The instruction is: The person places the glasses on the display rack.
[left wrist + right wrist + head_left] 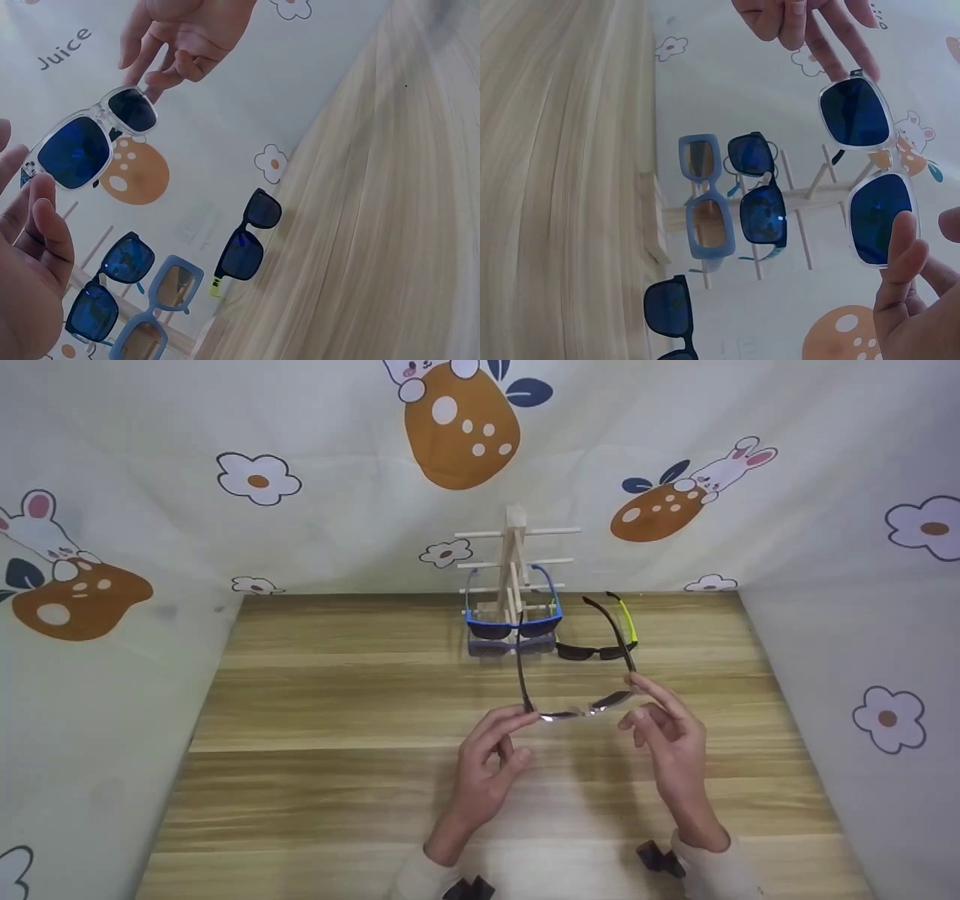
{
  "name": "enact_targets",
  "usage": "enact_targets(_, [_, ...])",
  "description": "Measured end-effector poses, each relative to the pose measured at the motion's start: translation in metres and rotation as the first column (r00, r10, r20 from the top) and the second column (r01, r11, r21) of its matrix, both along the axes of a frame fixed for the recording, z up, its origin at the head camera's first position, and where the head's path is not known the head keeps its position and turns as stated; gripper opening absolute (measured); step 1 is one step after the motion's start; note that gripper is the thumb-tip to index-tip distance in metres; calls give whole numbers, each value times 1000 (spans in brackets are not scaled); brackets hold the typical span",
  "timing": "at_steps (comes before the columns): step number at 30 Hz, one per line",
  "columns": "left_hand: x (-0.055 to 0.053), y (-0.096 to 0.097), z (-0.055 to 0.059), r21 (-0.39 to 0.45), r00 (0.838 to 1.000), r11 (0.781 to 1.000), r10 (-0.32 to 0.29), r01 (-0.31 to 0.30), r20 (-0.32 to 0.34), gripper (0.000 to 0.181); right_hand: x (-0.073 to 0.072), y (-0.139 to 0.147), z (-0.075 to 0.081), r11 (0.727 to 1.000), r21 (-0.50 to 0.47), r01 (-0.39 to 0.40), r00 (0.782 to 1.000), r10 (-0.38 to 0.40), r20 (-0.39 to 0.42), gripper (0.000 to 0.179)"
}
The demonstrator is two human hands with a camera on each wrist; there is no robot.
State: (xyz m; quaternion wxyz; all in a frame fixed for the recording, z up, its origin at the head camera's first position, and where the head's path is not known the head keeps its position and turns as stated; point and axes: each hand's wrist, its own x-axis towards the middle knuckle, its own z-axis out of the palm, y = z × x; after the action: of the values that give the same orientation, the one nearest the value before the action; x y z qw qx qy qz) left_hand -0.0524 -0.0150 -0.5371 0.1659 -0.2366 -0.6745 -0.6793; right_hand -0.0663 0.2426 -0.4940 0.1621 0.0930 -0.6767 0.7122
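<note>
Sunglasses with a clear frame and dark blue lenses (611, 700) are held up above the table between both hands, their dark temples unfolded and pointing toward the back. My left hand (484, 780) pinches the left corner by the hinge with its fingers, the thumb standing apart. At the opposite corner, my right hand (679, 754) grips the frame near the hinge; in the right wrist view a fingertip overlaps the lens (881, 214). Beyond them stands a wooden display rack (514, 547). On its lower pegs sit black-fronted sunglasses with blue temples (541, 627) and, below, a pale blue-framed pair (480, 649).
Right of the rack, dark sunglasses with a yellow-green temple (577, 652) rest on the wooden table (315, 705). The rack's upper pegs (553, 531) stick out to both sides. Printed fabric (330, 532) walls the table at the back and sides.
</note>
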Motion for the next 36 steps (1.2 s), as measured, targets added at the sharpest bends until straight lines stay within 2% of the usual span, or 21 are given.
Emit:
enact_targets(6, [-3,-4,3,12,1000,1000,21,-20,-12,39,-4,-3,1,1000,-6,-27,999,26,-34,41])
enact_targets(14, [-13,-16,8,44,999,998,49,-49,-2,46,-18,-14,5,996,6,-93,992,93,-89,44])
enact_targets(22, [-23,-22,13,24,997,997,66,-67,34,56,-32,-26,9,996,10,-90,995,90,-45,45])
enact_targets(36, [-43,-28,18,32,995,996,86,-88,50,60,-55,-40,13,996,-8,-90,995,90,-39,47])
